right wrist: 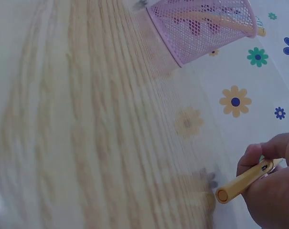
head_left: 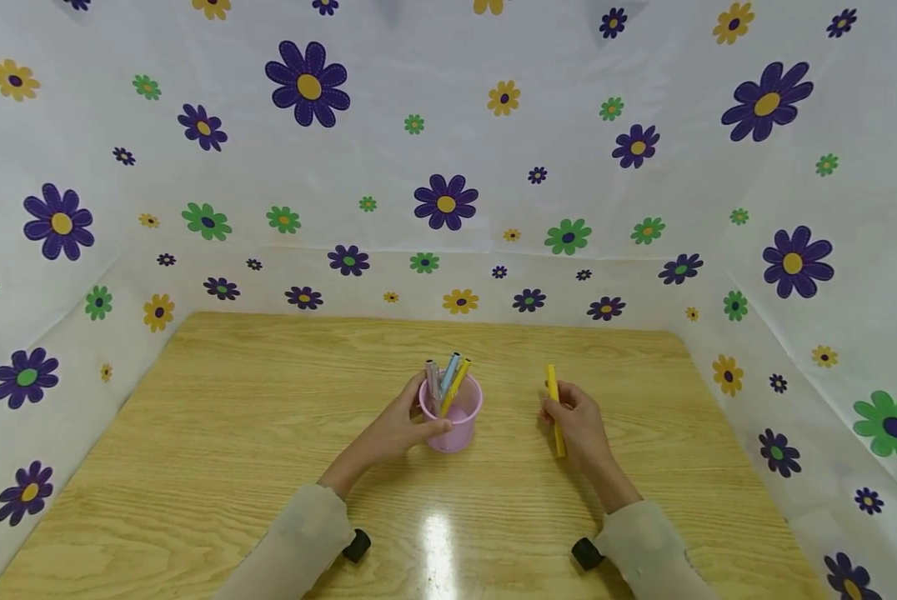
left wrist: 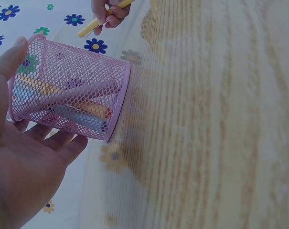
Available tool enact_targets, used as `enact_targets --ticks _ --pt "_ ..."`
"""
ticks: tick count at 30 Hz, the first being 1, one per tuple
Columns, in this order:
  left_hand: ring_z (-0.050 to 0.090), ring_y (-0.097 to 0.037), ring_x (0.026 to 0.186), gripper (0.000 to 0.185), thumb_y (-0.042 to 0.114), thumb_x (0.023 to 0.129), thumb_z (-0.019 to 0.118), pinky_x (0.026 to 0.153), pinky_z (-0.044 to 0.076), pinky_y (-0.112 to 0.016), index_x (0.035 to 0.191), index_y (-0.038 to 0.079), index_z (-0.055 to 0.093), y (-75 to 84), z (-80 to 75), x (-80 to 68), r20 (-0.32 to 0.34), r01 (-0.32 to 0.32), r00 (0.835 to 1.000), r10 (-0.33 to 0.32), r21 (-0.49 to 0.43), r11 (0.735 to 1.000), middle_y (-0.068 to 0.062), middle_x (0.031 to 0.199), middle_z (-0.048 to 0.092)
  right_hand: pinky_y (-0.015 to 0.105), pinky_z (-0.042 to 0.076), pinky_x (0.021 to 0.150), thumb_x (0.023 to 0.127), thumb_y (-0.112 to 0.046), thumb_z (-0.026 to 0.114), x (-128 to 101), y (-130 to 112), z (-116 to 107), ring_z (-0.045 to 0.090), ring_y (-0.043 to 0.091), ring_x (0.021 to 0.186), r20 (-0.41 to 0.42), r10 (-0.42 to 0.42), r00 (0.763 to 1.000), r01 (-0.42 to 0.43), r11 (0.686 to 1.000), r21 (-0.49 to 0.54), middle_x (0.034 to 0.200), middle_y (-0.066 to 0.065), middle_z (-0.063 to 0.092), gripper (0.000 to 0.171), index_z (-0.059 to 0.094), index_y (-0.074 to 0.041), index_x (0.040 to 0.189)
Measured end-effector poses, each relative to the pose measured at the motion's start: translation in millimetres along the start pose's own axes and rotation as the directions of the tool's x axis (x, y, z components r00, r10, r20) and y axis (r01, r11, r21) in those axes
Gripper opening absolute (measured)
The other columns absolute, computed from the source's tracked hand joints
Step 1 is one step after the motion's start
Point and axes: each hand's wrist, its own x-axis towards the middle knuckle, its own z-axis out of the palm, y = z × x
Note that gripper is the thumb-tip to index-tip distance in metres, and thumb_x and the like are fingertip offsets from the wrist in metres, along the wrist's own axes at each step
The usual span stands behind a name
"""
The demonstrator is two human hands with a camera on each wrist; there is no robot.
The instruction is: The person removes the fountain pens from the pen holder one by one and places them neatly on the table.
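Observation:
A pink mesh pen cup (head_left: 458,435) stands upright on the table, left of my right hand. My left hand (head_left: 396,429) grips its side, thumb along the near wall and fingers round the far one, as the left wrist view of the cup (left wrist: 72,88) also shows. Inside lean a greyish pen (head_left: 432,379), a light blue pen (head_left: 451,371) and a yellow pen (head_left: 459,382). To the right, my right hand (head_left: 579,423) pinches another yellow pen (head_left: 552,382) between thumb and fingers. In the right wrist view, this pen's (right wrist: 243,182) round end points toward the tabletop.
The light wooden table (head_left: 268,358) carries the cup. White cloth (head_left: 373,158) printed with flowers rises behind it and along both sides. Black wrist devices (head_left: 357,546) sit under both sleeves.

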Motion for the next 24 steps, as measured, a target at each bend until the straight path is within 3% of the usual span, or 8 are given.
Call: enact_targets --ticks 7,13,17,21,24 --pt "0.035 -0.038 0.148 0.095 0.03 0.097 0.076 0.121 0.03 -0.052 0.166 0.015 0.013 -0.1 0.2 0.1 0.0 -0.005 1.0 0.005 0.002 1.0 -0.017 0.165 0.029 0.02 0.057 0.075 0.102 -0.003 0.062 -0.7 0.1 0.8 0.063 0.013 0.088 -0.078 0.01 0.997 -0.012 1.0 -0.027 0.11 0.016 0.062 0.041 0.055 0.012 0.139" --pt "0.035 -0.038 0.148 0.095 0.033 0.096 0.076 0.12 0.03 -0.053 0.166 0.014 0.014 -0.4 1.2 1.2 -0.004 -0.012 1.0 0.012 0.005 1.0 -0.017 0.165 0.029 0.014 0.051 0.069 0.099 -0.01 0.068 0.1 1.0 1.2 0.061 0.012 0.091 -0.165 -0.002 0.986 -0.03 0.98 -0.196 0.121 0.024 0.064 0.043 0.06 0.011 0.136" --pt "0.034 -0.038 0.149 0.095 0.032 0.096 0.076 0.121 0.029 -0.053 0.166 0.014 0.015 0.4 1.7 1.9 -0.009 -0.012 1.0 0.012 0.004 1.0 -0.017 0.165 0.028 0.013 0.051 0.066 0.099 -0.01 0.069 -0.1 1.8 1.4 0.063 0.014 0.09 -0.182 -0.043 0.982 -0.006 0.966 -0.259 0.119 0.027 0.066 0.04 0.063 0.013 0.131" --pt "0.034 -0.038 0.148 0.093 0.029 0.097 0.075 0.121 0.029 -0.053 0.166 0.014 0.015 1.2 1.6 1.3 -0.008 -0.01 1.0 0.01 0.001 1.0 -0.018 0.165 0.028 0.014 0.05 0.062 0.097 -0.01 0.07 -1.1 2.3 2.8 0.066 0.021 0.088 -0.176 -0.097 0.98 0.029 0.935 -0.352 0.111 0.027 0.069 0.036 0.067 0.013 0.124" --pt "0.035 -0.039 0.148 0.093 0.026 0.097 0.075 0.12 0.03 -0.053 0.166 0.013 0.014 0.7 1.4 0.3 -0.005 -0.01 1.0 0.01 -0.011 1.0 -0.018 0.164 0.03 0.015 0.049 0.059 0.096 -0.01 0.071 -1.6 3.4 4.5 0.067 0.029 0.087 -0.17 -0.142 0.975 0.051 0.89 -0.452 0.104 0.025 0.071 0.032 0.071 0.012 0.119"
